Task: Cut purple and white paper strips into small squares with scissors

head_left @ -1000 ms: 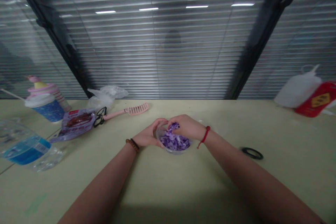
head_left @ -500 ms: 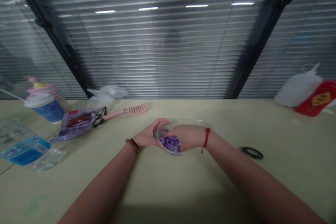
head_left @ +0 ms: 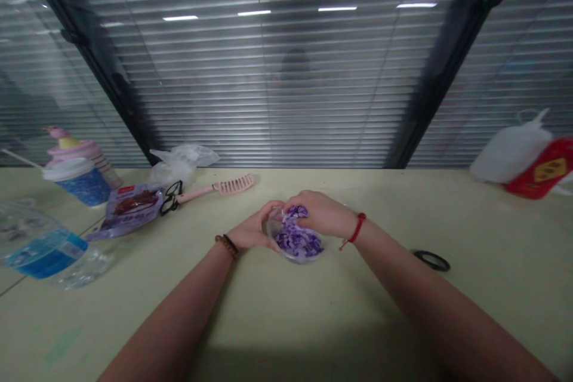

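Under right hand [head_left: 324, 215], clear bowl [head_left: 299, 260], mouth upward, purple shreds [head_left: 299, 243] inside

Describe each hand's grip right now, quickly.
Left hand: curled around the side of the clear bowl, holding it.
Right hand: closed on some purple shreds.

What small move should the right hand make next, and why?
I'd probably lower the right hand and loosen its grip: it pinches purple shreds above the others in the clear bowl, while the left hand holds the bowl's side.
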`<state>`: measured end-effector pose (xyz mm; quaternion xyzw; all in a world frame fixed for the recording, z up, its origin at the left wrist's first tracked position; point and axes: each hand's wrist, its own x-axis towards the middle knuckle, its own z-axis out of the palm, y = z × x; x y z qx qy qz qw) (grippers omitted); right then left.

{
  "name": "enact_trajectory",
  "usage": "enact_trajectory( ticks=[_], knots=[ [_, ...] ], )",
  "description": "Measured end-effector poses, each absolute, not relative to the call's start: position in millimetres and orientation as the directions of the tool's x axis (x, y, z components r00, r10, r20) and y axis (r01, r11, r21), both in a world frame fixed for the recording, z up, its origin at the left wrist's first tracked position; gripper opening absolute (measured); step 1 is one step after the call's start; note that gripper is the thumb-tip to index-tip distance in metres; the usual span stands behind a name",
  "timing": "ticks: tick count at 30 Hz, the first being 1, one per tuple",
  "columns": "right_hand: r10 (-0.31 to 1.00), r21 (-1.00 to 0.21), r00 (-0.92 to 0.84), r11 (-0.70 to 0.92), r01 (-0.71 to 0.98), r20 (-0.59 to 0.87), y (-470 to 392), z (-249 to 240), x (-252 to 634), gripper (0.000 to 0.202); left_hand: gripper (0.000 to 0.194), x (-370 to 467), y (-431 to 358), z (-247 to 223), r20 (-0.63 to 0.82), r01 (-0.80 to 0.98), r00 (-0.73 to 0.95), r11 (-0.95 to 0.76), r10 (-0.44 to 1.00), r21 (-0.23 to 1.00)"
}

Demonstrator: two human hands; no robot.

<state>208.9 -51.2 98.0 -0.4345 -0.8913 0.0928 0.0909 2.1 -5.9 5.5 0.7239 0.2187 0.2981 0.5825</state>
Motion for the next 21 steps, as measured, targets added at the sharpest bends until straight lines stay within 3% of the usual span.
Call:
enact_trajectory(
  ticks=[8,13,17,21],
  knots=[
    [0.787,-0.338,-0.615,0.594,0.73,0.054,-57,110,215,0.039,0.089,2,-7,6,0.163,-0.041,0.739,-0.198,0.654,0.979],
    [0.69,-0.297,-0.722,0.68,0.67,-0.048,-53,90,211,0.069,0.089,2,-6,5,0.176,-0.045,0.74,-0.214,0.649,0.976],
    [0.597,-0.276,-0.794,0.749,0.602,-0.111,-50,76,201,0.047,0.089,2,-6,5,0.186,-0.044,0.74,-0.23,0.646,0.972],
    [0.606,-0.241,-0.784,0.747,0.62,-0.138,-49,77,198,0.02,0.089,2,-6,6,0.186,-0.035,0.737,-0.239,0.649,0.971]
  ],
)
